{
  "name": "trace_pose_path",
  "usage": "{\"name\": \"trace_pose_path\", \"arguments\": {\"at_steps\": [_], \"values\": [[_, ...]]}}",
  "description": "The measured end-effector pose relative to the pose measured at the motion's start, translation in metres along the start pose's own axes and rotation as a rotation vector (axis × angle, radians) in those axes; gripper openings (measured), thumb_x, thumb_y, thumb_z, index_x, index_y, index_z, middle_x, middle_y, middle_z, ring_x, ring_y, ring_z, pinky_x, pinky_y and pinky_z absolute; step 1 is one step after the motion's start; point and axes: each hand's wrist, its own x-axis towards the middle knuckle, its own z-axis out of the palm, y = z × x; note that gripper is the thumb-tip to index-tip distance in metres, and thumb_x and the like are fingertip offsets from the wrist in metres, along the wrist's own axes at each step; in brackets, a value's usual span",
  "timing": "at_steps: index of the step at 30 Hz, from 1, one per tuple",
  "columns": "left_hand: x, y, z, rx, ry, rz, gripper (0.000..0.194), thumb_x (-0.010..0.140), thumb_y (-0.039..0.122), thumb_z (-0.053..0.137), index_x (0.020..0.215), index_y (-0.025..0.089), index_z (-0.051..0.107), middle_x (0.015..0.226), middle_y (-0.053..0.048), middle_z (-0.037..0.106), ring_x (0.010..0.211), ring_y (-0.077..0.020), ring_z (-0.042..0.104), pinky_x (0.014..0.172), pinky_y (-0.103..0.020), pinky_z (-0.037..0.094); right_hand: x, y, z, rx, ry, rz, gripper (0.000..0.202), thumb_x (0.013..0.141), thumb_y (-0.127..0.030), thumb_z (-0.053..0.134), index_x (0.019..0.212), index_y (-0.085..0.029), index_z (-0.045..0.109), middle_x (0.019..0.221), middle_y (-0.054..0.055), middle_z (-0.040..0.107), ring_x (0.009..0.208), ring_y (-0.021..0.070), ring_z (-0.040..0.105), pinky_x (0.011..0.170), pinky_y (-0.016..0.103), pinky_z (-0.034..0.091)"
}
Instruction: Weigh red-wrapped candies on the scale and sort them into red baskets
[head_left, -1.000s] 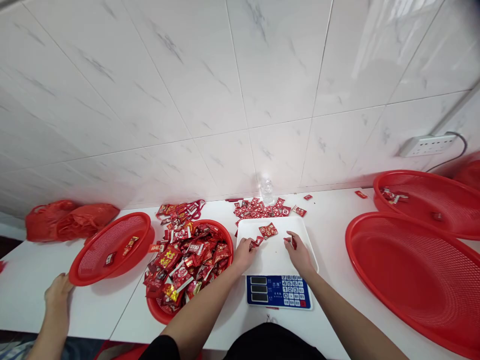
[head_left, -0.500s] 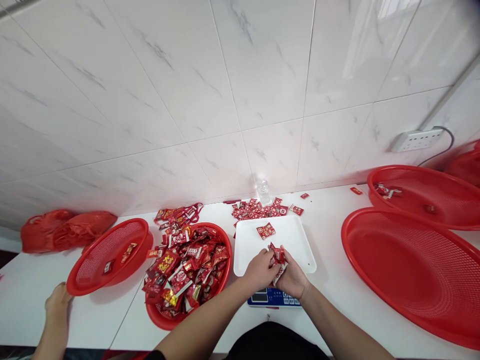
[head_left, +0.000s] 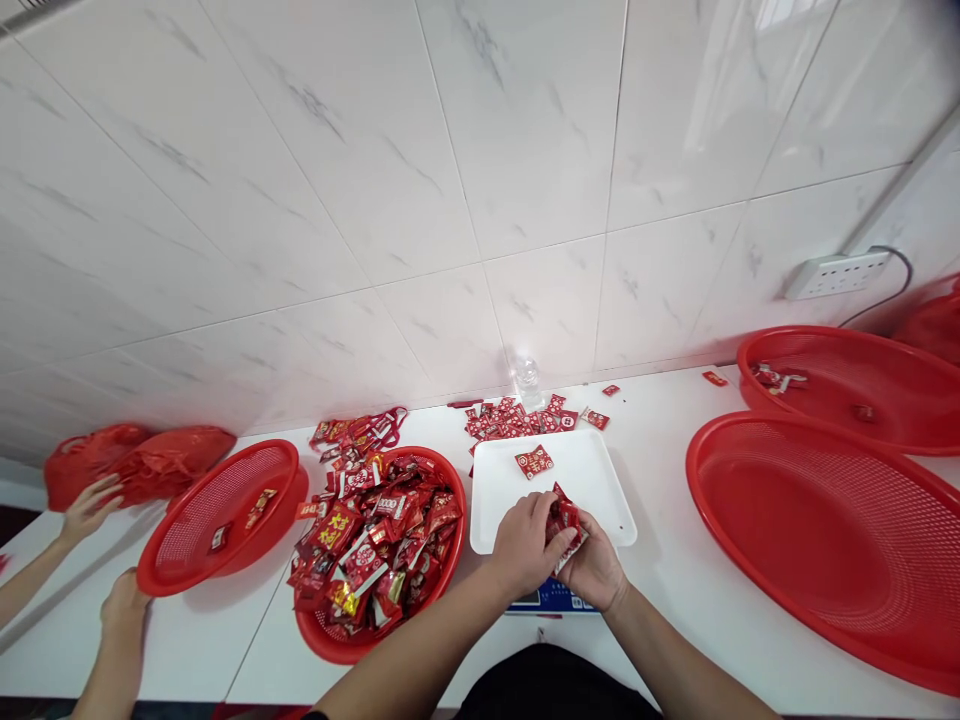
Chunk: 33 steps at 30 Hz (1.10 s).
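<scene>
Both my hands meet over the front edge of the white tray [head_left: 486,500] on a blue digital scale [head_left: 556,598]. My left hand [head_left: 526,545] curls its fingers and thumb onto small red candy packets [head_left: 562,518]. Underneath, my right hand [head_left: 596,568] cups the same packets; how many there are I cannot tell. One red packet [head_left: 534,462] lies by itself near the tray's back. To the left stands a red basket [head_left: 334,650] heaped with red, white and gold wrapped candies [head_left: 375,535].
Behind the tray, many small red packets [head_left: 510,418] lie around a clear plastic container [head_left: 527,380]. Large red baskets [head_left: 810,530] stand at right, below a power strip [head_left: 836,275]. At left, a co-worker's hands [head_left: 90,508] are near a red basket [head_left: 225,520] and red bags [head_left: 172,455].
My left hand has shifted slightly, its fingers now folding further over the packets. A co-worker's second hand has come into view at the left, near the red bags.
</scene>
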Motion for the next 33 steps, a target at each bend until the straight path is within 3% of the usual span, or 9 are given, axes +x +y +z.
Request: {"name": "trace_pose_path", "arguments": {"at_steps": [5,11,16,18,20,23,27,30,33], "values": [[0.000,-0.002,0.002,-0.086,-0.007,0.077,0.041,0.085,0.042,0.046,0.122,0.023,0.045,0.120,-0.007,0.052,0.108,-0.0242,0.047,0.095,-0.040,0.036,0.001,-0.004,-0.008,-0.062,0.021,-0.070,0.024,0.082,-0.038,0.049,0.091,-0.023,0.065,0.088,0.000,0.071,0.087,0.0149,0.064,0.081,0.031,0.048],[0.030,-0.032,0.010,-0.175,0.112,-0.004,0.039,0.088,0.029,0.039,0.127,0.023,0.041,0.131,-0.008,0.044,0.122,-0.0212,0.038,0.103,-0.041,0.031,-0.023,-0.014,-0.021,-0.222,0.034,-0.139,0.039,0.083,-0.046,0.041,0.112,-0.027,0.058,0.124,0.006,0.059,0.110,0.0232,0.056,0.087,0.045,0.044],[0.072,-0.074,0.018,0.064,-0.077,-0.120,0.042,0.074,0.026,0.058,0.116,0.027,0.055,0.145,-0.002,0.027,0.135,-0.0311,0.017,0.108,-0.048,0.020,-0.047,-0.015,-0.039,-0.199,0.049,-0.127,0.038,0.084,-0.048,0.041,0.114,-0.032,0.058,0.127,0.005,0.057,0.115,0.0258,0.053,0.089,0.051,0.042],[0.083,-0.084,0.020,0.109,-0.131,-0.115,0.043,0.071,0.025,0.060,0.114,0.028,0.057,0.141,-0.003,0.033,0.133,-0.0321,0.020,0.107,-0.048,0.022,-0.052,-0.013,-0.043,-0.151,0.055,-0.121,0.034,0.084,-0.046,0.043,0.111,-0.034,0.060,0.125,0.003,0.059,0.115,0.0244,0.053,0.091,0.050,0.041],[0.088,-0.088,0.021,0.116,-0.155,-0.090,0.041,0.070,0.023,0.060,0.111,0.027,0.058,0.128,-0.006,0.045,0.124,-0.0306,0.034,0.102,-0.046,0.029,-0.054,-0.011,-0.044,-0.103,0.048,-0.113,0.032,0.083,-0.043,0.044,0.109,-0.034,0.061,0.123,0.003,0.060,0.115,0.0242,0.054,0.091,0.049,0.041],[0.086,-0.087,0.025,0.090,-0.149,-0.060,0.028,0.071,0.016,0.056,0.097,0.024,0.063,0.105,-0.007,0.053,0.102,-0.0256,0.049,0.089,-0.041,0.041,-0.054,-0.009,-0.044,-0.027,0.028,-0.099,0.031,0.083,-0.041,0.046,0.109,-0.033,0.062,0.120,0.003,0.062,0.114,0.0250,0.054,0.091,0.049,0.041],[0.073,-0.076,0.031,-0.102,-0.141,-0.098,0.019,0.067,0.002,0.053,0.070,0.018,0.062,0.090,-0.004,0.053,0.084,-0.0173,0.052,0.080,-0.033,0.046,-0.051,-0.010,-0.043,0.043,0.028,-0.084,0.030,0.083,-0.039,0.047,0.108,-0.032,0.063,0.119,0.003,0.063,0.114,0.0237,0.054,0.091,0.047,0.041],[0.059,-0.061,0.030,-0.250,-0.110,-0.160,0.019,0.065,0.001,0.054,0.072,0.017,0.061,0.090,-0.003,0.052,0.077,-0.0134,0.053,0.074,-0.028,0.047,-0.049,-0.012,-0.042,0.056,0.022,-0.078,0.030,0.083,-0.038,0.047,0.108,-0.031,0.063,0.119,0.004,0.063,0.115,0.0240,0.053,0.092,0.047,0.041],[0.038,-0.038,0.018,-0.415,-0.004,-0.202,0.013,0.067,0.009,0.058,0.077,0.017,0.058,0.091,-0.003,0.052,0.077,-0.0138,0.053,0.069,-0.027,0.047,-0.048,-0.013,-0.039,0.023,0.022,-0.096,0.032,0.083,-0.039,0.047,0.110,-0.030,0.062,0.119,0.005,0.063,0.115,0.0247,0.053,0.092,0.047,0.041]]}}
